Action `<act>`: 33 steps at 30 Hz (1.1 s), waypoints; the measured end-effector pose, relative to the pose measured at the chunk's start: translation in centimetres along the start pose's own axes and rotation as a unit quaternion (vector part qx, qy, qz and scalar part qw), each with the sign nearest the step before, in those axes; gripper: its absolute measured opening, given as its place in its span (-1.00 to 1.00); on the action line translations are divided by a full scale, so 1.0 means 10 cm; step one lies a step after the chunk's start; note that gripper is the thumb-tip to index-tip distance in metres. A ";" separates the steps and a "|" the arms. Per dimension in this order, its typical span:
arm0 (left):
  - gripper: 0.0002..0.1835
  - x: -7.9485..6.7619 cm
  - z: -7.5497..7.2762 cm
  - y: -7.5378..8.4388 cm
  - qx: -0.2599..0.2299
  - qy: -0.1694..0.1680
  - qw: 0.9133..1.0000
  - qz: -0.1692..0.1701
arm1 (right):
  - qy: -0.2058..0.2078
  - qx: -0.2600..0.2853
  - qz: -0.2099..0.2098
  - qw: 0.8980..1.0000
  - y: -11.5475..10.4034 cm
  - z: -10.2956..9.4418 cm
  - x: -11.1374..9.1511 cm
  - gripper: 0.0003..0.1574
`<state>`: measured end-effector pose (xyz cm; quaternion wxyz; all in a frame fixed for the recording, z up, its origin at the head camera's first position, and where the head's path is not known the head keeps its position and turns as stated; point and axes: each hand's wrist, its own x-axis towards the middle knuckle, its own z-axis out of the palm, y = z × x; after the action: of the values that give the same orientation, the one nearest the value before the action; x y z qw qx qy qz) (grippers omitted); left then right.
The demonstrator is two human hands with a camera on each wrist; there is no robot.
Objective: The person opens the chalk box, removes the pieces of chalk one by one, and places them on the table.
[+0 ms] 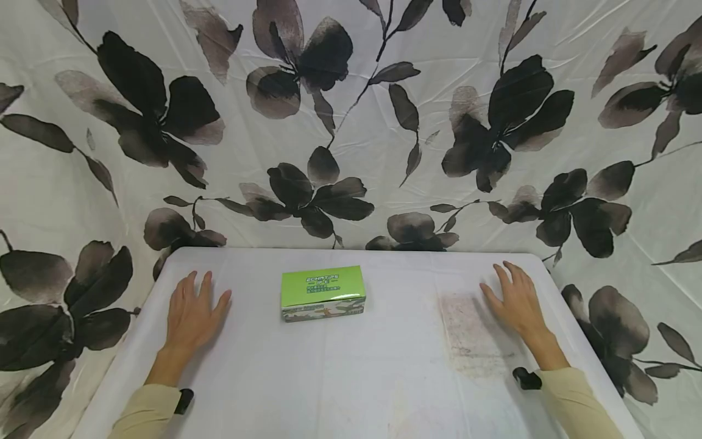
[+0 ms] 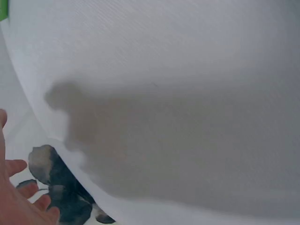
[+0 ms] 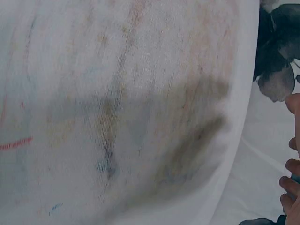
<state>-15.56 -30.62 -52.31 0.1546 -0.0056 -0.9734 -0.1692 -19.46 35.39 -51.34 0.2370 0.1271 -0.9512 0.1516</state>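
My left hand at lower left and right hand at lower right, fingers loose and empty, flank the green box just below mid-frame, presumably so either can reach it.

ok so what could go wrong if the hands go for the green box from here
Two things, perhaps:
1. The left hand is nearer the green box than the right hand, so if both reached in at the same pace, the left might touch first and knock it askew.
2. The box sits close to the far edge of the white table, so a forward nudge could push it towards that edge.
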 end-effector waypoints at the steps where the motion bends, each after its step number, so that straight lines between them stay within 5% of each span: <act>1: -0.29 0.01 -0.01 0.03 -0.003 0.003 1.000 -0.007 | 0.017 0.002 -0.009 1.000 -0.02 0.01 0.01 -0.33; 16: -0.34 0.07 -0.07 0.40 -0.057 -0.004 0.997 -0.054 | 0.100 0.047 -0.065 0.992 -0.31 0.16 0.19 -0.57; 33: -0.36 0.13 -0.04 0.79 -0.112 -0.007 0.992 -0.062 | 0.066 0.106 -0.032 0.992 -0.73 0.31 0.28 -0.55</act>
<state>-16.18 -23.38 -49.00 0.1351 0.0360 -0.9479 -0.2864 -20.80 27.12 -50.91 0.2890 0.1715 -0.9074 0.2523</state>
